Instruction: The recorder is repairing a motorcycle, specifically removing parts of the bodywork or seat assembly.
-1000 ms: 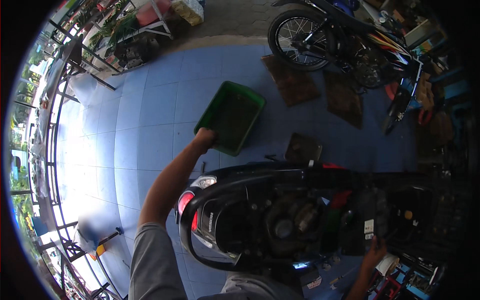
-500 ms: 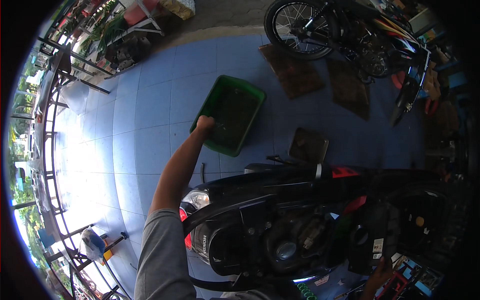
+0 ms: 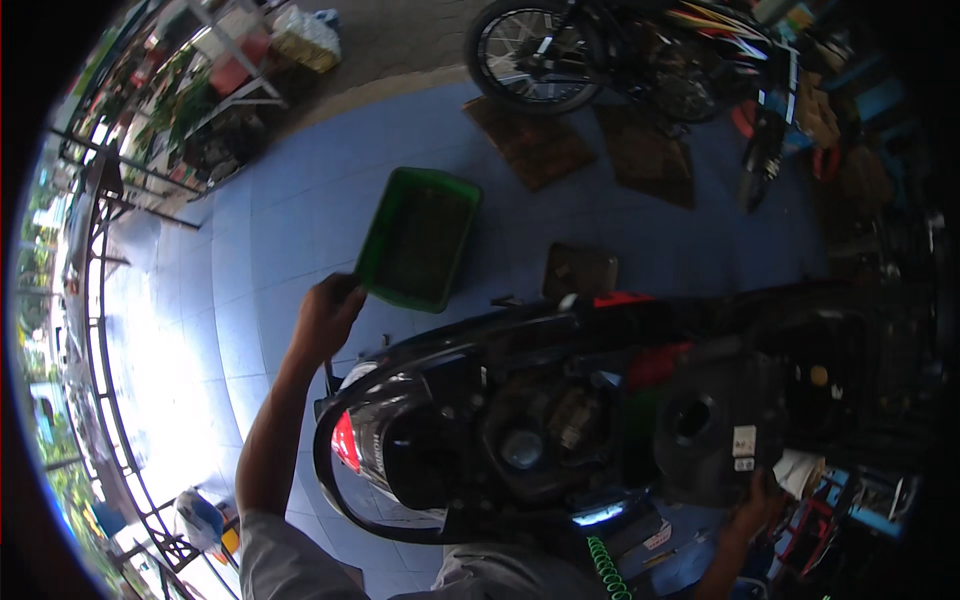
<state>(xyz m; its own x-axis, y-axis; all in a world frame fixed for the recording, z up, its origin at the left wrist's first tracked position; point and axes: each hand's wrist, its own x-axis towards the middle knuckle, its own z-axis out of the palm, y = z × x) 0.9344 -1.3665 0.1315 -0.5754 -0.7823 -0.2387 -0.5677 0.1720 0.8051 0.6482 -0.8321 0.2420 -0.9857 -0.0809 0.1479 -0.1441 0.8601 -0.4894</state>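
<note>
1. While the left hand (image 3: 332,312) is hovering at the near-left corner of the green bin (image 3: 412,240), its fingers are showing bent and close together — whether they are touching the rim or holding anything, I cannot tell.
2. The green bin is sitting on the blue tiled floor (image 3: 270,260), beyond the black motorcycle (image 3: 470,410), with its shaded inside facing up.
3. The right hand (image 3: 752,512) is resting at the lower edge of a black plastic part (image 3: 715,465), its fingertips sitting just below two pale labels (image 3: 744,440); I cannot tell whether they are gripping that edge or only touching it.
4. The black plastic part is lying over the motorcycle, right of the exposed middle section — a dark hole is showing in it.
5. Beyond the motorcycle, a shallow tray (image 3: 602,275) is lying on the floor, near two brown sheets (image 3: 530,145).
6. A second motorcycle (image 3: 640,60) is standing past them.
</note>
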